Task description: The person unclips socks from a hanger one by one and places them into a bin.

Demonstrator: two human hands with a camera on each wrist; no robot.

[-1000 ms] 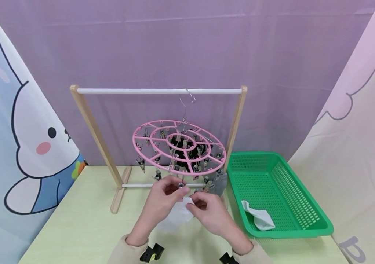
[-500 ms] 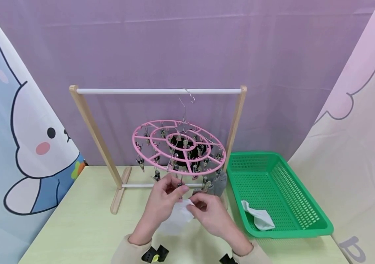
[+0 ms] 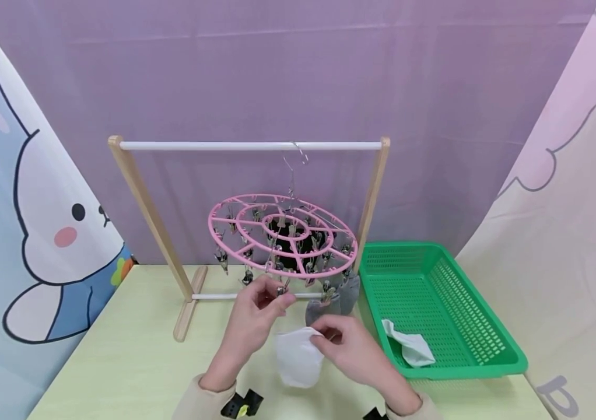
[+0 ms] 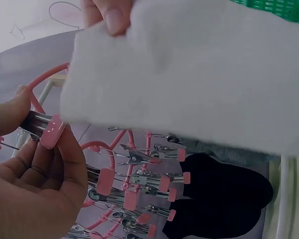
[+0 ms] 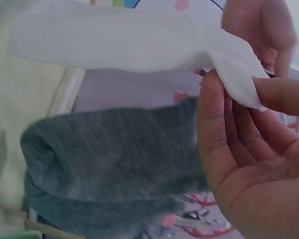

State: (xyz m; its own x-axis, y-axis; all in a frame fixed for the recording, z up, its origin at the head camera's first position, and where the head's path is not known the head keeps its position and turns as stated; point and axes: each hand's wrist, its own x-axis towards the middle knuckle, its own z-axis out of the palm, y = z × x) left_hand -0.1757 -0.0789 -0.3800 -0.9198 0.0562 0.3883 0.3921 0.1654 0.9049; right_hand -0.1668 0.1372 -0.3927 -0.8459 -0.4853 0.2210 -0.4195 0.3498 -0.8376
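My left hand (image 3: 252, 318) pinches a metal clip with pink tips (image 4: 53, 131) at the near edge of the round pink hanger (image 3: 210, 221). Between thumb and fingers, my right hand (image 3: 349, 349) holds a white sock (image 3: 299, 360) by the corner of its cuff; the rest of the sock droops over the table. In the left wrist view, the cuff lies close beside the clip, but the head view shows a gap between sock and left hand. Black socks (image 4: 222, 184) and grey socks (image 5: 114, 154) hang from other clips.
The hanger hooks over the white bar (image 3: 214, 146) of a wooden-legged rack (image 3: 146, 204). To the right stands a green basket (image 3: 466, 371) with another white sock (image 3: 417, 351) in it. A purple cloth (image 3: 277, 76) hangs behind.
The white sock, held in my right hand, has moved down and slightly right, away from the clip. My left hand keeps the clip and has shifted slightly left.
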